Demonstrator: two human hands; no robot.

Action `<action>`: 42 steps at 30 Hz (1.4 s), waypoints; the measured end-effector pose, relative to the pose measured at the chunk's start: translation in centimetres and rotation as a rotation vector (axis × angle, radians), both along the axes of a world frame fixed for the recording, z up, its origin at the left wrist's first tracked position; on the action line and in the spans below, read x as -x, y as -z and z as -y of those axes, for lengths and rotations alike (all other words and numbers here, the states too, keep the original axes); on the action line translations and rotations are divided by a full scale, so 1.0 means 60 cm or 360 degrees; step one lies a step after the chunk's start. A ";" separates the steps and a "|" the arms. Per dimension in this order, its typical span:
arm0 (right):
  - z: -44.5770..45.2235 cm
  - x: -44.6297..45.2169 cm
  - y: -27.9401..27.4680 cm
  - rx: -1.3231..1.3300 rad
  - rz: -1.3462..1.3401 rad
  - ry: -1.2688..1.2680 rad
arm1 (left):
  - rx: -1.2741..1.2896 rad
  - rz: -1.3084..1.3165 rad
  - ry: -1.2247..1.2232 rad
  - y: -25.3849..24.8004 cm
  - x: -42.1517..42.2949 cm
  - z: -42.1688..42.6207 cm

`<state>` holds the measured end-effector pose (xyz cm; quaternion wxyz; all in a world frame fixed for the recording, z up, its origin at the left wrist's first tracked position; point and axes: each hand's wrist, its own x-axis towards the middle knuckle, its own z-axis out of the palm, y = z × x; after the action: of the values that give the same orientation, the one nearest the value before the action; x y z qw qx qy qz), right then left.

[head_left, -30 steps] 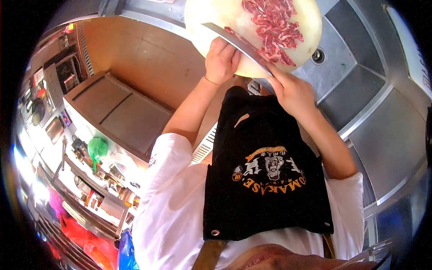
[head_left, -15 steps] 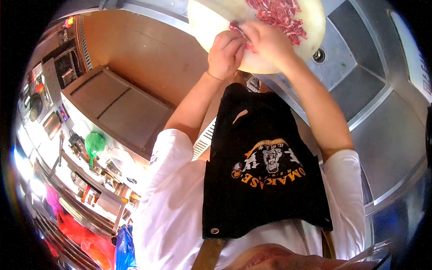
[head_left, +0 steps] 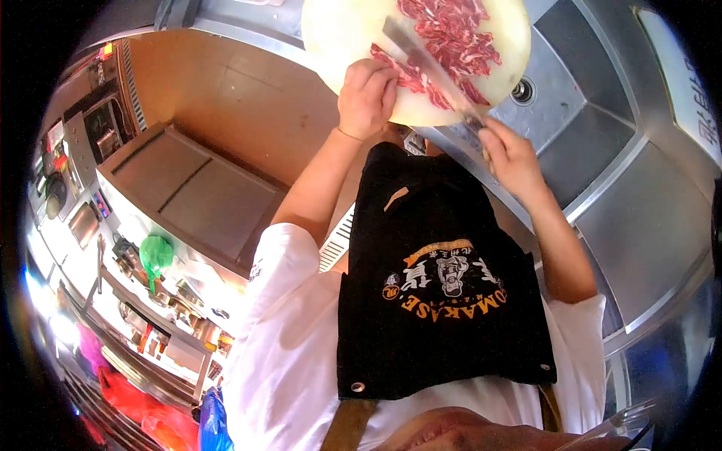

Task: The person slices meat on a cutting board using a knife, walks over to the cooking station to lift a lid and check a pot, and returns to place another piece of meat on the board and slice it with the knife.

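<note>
A round, pale cutting board (head_left: 338, 34) lies at the top of the head view, with sliced raw red meat (head_left: 451, 37) spread over its right part. My right hand (head_left: 511, 154) is closed around the handle of a knife (head_left: 436, 75), off the board's lower right edge. The long blade slants up and left across the board, beside a smaller bit of meat. On the board's lower left, my left hand (head_left: 367, 94) has its fingers curled onto the end of that meat; the fingertips are partly hidden.
Under the board's right side is a steel sink with a drain (head_left: 524, 91). A steel counter (head_left: 639, 233) extends to the right. Brown floor (head_left: 248, 98) and a metal-topped unit (head_left: 188, 188) lie left. Shelves with cookware and a green bag (head_left: 156, 255) stand farther left.
My right hand has moved down and right, away from my left hand, and the knife blade now shows across the board. My left hand stays at the meat.
</note>
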<state>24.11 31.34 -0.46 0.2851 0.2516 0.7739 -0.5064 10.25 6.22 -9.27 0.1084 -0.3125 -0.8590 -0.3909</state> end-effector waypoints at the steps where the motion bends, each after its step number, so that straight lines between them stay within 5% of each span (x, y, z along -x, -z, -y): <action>1: -0.012 0.018 0.016 0.0001 0.0047 0.0016 | 0.0003 0.0000 0.0000 0.001 0.001 0.000; 2: -0.025 0.036 0.028 0.0005 0.0040 0.0020 | 0.0008 -0.0004 -0.0002 0.001 0.002 0.000; 4: -0.039 0.069 0.035 -0.0638 -0.0903 -0.0378 | 0.0019 -0.0017 -0.0010 -0.002 0.004 -0.001; 8: -0.010 0.083 0.012 -0.0534 -0.0950 -0.0098 | -0.0004 0.0016 0.0010 -0.006 0.001 -0.001; 14: 0.036 -0.004 -0.046 -0.0595 -0.0795 -0.0548 | 0.0169 0.0095 0.0018 -0.001 -0.001 0.006; 21: 0.095 0.084 0.004 -0.0464 -0.0715 -0.0511 | 0.0104 0.0037 -0.0009 0.002 0.004 0.002; 28: 0.051 0.007 -0.023 -0.0515 -0.0543 -0.0576 | 0.0123 0.0043 -0.0033 -0.001 0.002 0.003; 34: 0.118 0.223 0.029 -0.0526 -0.0774 -0.0701 | 0.0020 -0.0013 0.0054 -0.005 0.001 0.004; 39: 0.075 0.156 0.021 -0.0461 -0.0884 -0.0270 | -0.0037 0.0049 0.0011 0.002 0.001 0.004; 42: 0.048 0.058 -0.031 -0.0466 -0.0660 -0.0567 | 0.0086 0.0015 0.0005 0.004 0.000 0.007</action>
<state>20.64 28.44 1.39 0.1662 0.0415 0.9122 -0.3722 10.28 5.80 -9.52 0.0953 -0.3149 -0.8692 -0.3692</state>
